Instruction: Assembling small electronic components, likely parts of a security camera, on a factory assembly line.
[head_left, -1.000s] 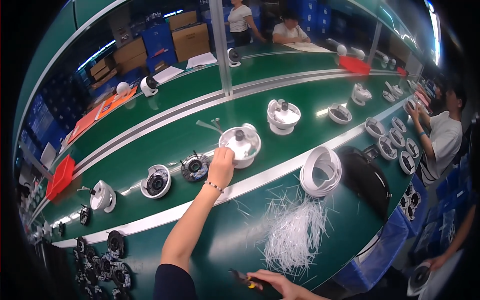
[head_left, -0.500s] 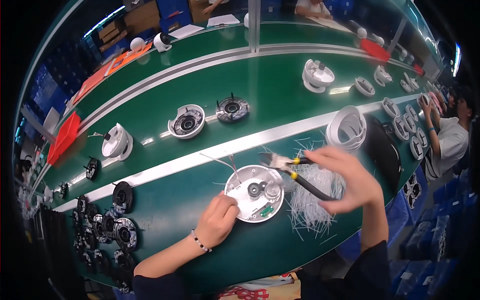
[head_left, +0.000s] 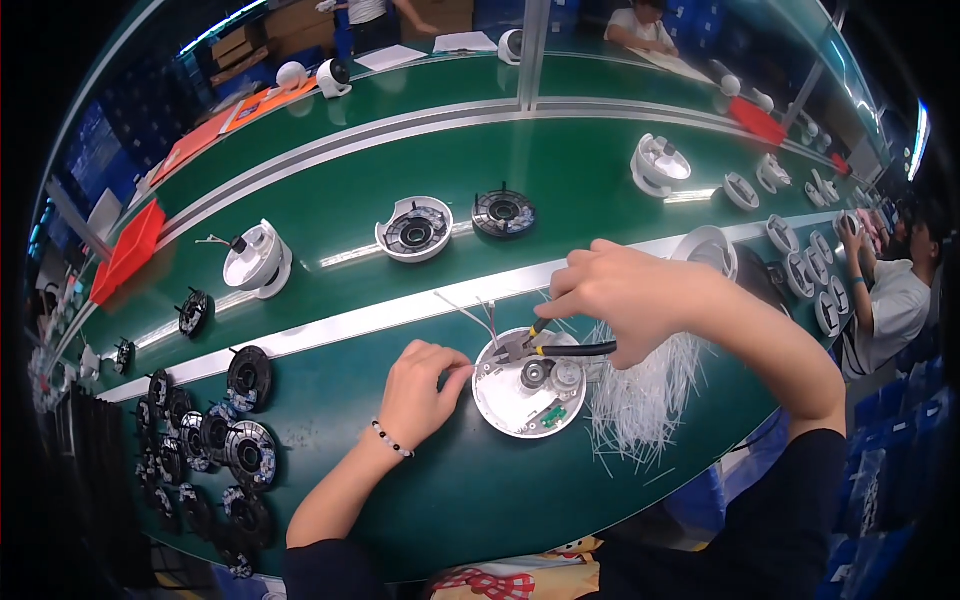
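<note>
A round white plastic housing [head_left: 500, 404] lies on the green bench, with a dark round part, a small green board and thin wires [head_left: 478, 318] rising from its far side. My right hand [head_left: 625, 300] grips diagonal cutters [head_left: 575, 350] with black and yellow handles. Their jaws sit over the far left part of the housing, by the wires. At the housing's left rim is my left hand [head_left: 415, 392], thumb and fingertips pinched together; whatever is between them is too small to make out. Right of the housing lies a heap of thin white plastic strips [head_left: 645, 410].
Several black round parts with circuit boards [head_left: 250, 455] cluster on the left of the bench. Beyond a metal rail, the green belt carries white housings [head_left: 258, 262] and black discs [head_left: 504, 211]. Stacked white rings [head_left: 708, 250] stand behind my right forearm. Another person [head_left: 890, 300] works at far right.
My right hand has brought the cutters left and down onto the housing. My left hand has shifted slightly up, to the housing's upper left rim. Pieces on the belt have moved right.
</note>
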